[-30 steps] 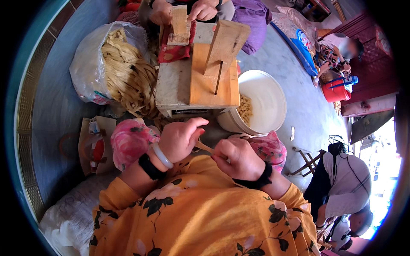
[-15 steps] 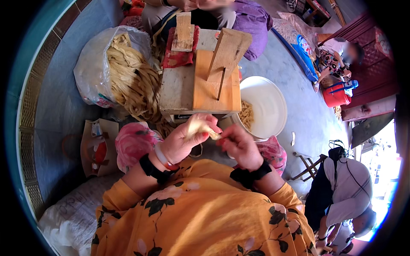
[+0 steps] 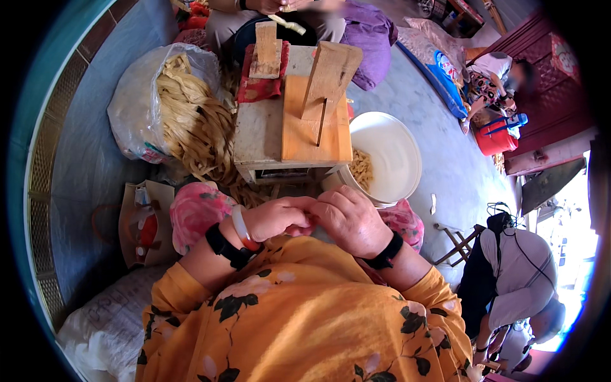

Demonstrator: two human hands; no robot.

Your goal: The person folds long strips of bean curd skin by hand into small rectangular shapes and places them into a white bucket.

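Observation:
My left hand (image 3: 277, 219) and my right hand (image 3: 350, 219) meet in front of my body, just short of the low table. Both are closed, fingertips pressed together, backs of the hands uppermost. Whatever lies between the fingers is hidden. Beyond them, on the low table (image 3: 258, 137), stands a wooden board (image 3: 315, 140) with an upright wooden block (image 3: 332, 76) and a thin dark rod (image 3: 322, 121). A white bucket (image 3: 398, 153) to the right holds small pale pieces (image 3: 361, 170). Long pale, flat strips (image 3: 191, 121) spill from a clear plastic bag (image 3: 133, 108) at the left.
A smaller wooden block (image 3: 266, 48) rests on red cloth (image 3: 245, 89) at the table's far side. Across from me a person's hands (image 3: 289, 5) hold a pale strip. A paper bag (image 3: 143, 223) stands left, a folding stool (image 3: 458, 245) right. Other people are at the right.
My left hand has turned over from palm up, and the pale strip seen in its fingers is now hidden. My right hand has closed in against it. The view has shifted slightly.

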